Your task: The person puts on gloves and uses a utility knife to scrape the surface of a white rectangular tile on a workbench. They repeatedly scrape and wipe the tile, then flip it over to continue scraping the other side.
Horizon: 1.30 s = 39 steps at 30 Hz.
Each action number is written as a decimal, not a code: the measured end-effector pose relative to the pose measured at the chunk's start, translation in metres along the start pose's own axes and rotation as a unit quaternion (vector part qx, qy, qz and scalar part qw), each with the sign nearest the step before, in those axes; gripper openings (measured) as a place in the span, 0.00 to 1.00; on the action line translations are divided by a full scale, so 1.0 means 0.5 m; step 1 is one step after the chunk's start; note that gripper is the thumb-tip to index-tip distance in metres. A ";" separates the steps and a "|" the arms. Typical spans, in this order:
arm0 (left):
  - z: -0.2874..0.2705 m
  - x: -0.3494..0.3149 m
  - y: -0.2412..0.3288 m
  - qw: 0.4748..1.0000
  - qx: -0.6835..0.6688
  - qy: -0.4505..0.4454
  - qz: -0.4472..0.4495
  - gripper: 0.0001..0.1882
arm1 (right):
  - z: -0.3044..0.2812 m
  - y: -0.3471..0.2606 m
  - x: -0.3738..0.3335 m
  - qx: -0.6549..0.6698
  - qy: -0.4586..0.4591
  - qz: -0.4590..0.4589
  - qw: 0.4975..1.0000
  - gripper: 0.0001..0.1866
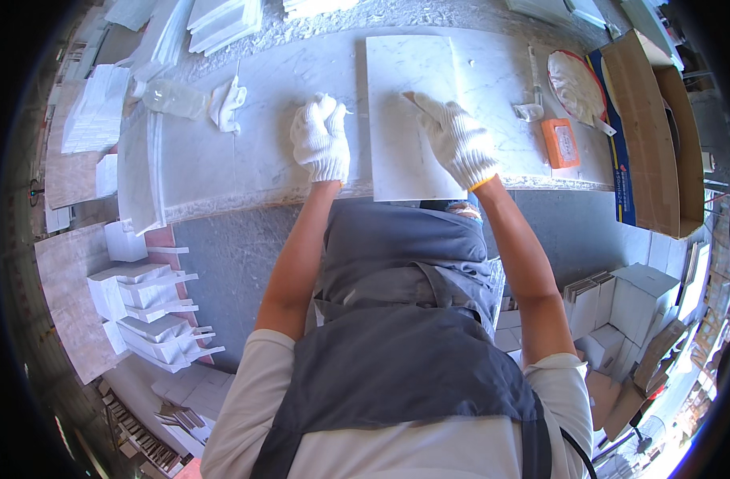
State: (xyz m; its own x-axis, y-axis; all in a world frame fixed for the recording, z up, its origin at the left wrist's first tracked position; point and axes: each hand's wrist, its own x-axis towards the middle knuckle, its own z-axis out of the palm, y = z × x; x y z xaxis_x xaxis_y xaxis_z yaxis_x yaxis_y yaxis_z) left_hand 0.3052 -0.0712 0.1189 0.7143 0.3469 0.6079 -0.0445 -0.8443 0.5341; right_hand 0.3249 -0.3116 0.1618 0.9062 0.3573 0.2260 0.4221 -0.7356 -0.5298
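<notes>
A white rectangular stone slab (pixel 409 72) lies on the pale marble worktop (pixel 277 72) in front of me, its near edge reaching the table's front edge. My right hand (pixel 458 142), in a white knitted glove, is over the slab's right half. Its fingers point up and left, drawn together, with a brownish tip showing; whether they pinch something small cannot be made out. Just left of the slab, my left hand (pixel 320 140), also gloved, is curled closed above the worktop. Anything inside its fingers is hidden.
At left are a clear plastic bottle (pixel 173 99), a white spray trigger (pixel 228 104) and stacked white tiles (pixel 96 108). Right of the slab are an orange block (pixel 560 144), a brush-like tool (pixel 532 84), a red-rimmed round bowl or pad (pixel 576 84) and a cardboard box (pixel 640 132).
</notes>
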 end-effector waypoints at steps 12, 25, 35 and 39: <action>0.003 0.003 0.001 0.998 0.047 0.013 0.035 0.19 | -0.001 -0.013 -0.054 0.008 -0.005 0.005 1.000 0.19; -0.014 0.000 0.006 0.995 -0.035 -0.053 -0.073 0.21 | 0.005 -0.011 -0.085 -0.046 -0.001 -0.021 0.999 0.24; -0.013 0.006 -0.008 0.995 -0.021 -0.064 0.072 0.22 | 0.019 -0.065 -0.160 0.021 0.110 -0.030 0.993 0.24; -0.038 0.022 0.011 0.971 0.139 -0.101 0.164 0.20 | 0.047 -0.064 -0.167 0.015 0.154 -0.047 0.987 0.24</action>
State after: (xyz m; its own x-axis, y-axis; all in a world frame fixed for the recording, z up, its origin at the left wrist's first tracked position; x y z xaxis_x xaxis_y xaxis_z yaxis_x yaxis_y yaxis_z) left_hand 0.2995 -0.0645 0.1395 0.8175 -0.0234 0.5754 -0.1228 -0.9833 0.1345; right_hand 0.2352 -0.3046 0.1406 0.8296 0.2279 0.5097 0.5074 -0.6886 -0.5180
